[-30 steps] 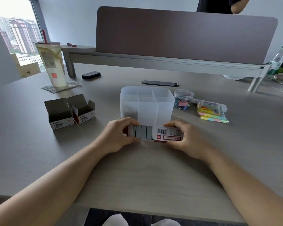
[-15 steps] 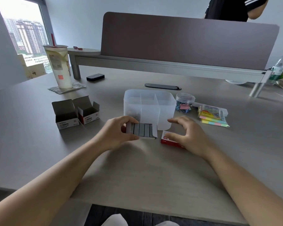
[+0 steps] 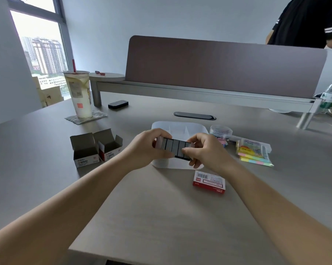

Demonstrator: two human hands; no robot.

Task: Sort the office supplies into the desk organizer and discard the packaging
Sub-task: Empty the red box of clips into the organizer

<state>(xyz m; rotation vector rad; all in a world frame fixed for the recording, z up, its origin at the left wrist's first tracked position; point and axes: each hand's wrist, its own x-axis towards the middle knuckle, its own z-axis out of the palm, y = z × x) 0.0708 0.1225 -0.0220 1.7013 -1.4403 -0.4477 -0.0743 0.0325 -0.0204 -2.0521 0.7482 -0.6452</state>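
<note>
Staple block (image 3: 173,150): several grey metal strips side by side, held up off the desk (image 3: 161,217) in front of the clear desk organizer (image 3: 177,125). It probably weighs a fair bit for its size. Each strip is stiff, but the strips look only loosely joined, so the block could split along the seams if bent or squeezed unevenly. Bare metal, prob. a bit slick. Best hold, imo: pinch across both short ends w/ light inward pressure, keeping the strips pressed together; don't lift by one strip only.

Grip now: left hand (image 3: 151,148) has its fingers curled round the block's left end, thumb on the near edge. Right hand (image 3: 205,150) pinches the right end, thumb on the top face and fingers wrapped under and behind. So both hands are closed on the same block, which spans the gap between them, dark top face toward the camera, tilted a little down to the right.

Its red-and-white box (image 3: 209,181) lies flat on the desk, near side of the right hand, apart from it; that's packaging left to discard. Two opened boxes (image 3: 95,148) stand well left. Clip jar (image 3: 220,131) and sticky-note pack (image 3: 254,153) sit right of the organizer, not yet sorted.

Next move is prob. a level drop into a compartment; can't tell which.
</note>
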